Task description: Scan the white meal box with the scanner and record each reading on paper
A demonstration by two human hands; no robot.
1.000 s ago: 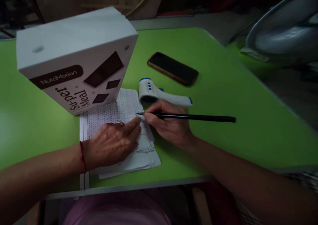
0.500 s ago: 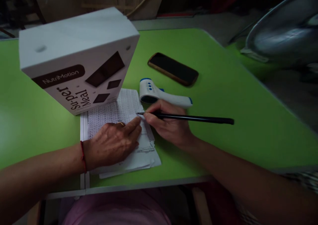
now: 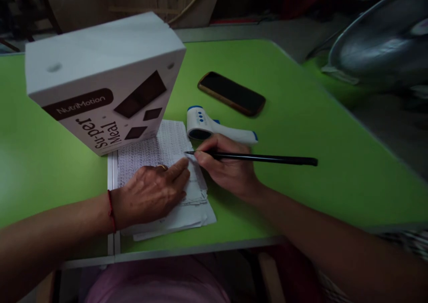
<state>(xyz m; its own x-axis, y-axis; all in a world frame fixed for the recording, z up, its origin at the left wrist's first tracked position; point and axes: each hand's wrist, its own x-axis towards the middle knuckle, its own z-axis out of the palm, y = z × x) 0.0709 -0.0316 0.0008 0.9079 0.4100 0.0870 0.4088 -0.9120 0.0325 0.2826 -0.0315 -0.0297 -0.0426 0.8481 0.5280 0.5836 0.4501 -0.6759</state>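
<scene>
Covered in rows of handwriting, a stack of paper sheets point(image 3: 170, 138) lies on the green table, its lower edges uneven. My left hand point(image 3: 155, 191) rests flat on the sheets with fingers stretched out, a ring on one finger and a red string at the wrist. Pinched in my right hand point(image 3: 232, 167) is a black pen point(image 3: 270, 158), its tip at the right part of the written page. Just beyond the right hand lies a white and blue infrared thermometer point(image 3: 214, 127), partly hidden by the fingers.
A tall white "NutriMotion" box point(image 3: 110, 89) stands upright at the papers' far left edge. Behind the thermometer lies a dark smartphone point(image 3: 232, 92) in a brown case. A large round fan point(image 3: 377, 40) is beyond the right edge of the green table point(image 3: 321, 129).
The pen's rear end has swung very slightly to the right while its tip stays at about the same spot on the page. My left hand keeps its place; the view shifts a little.
</scene>
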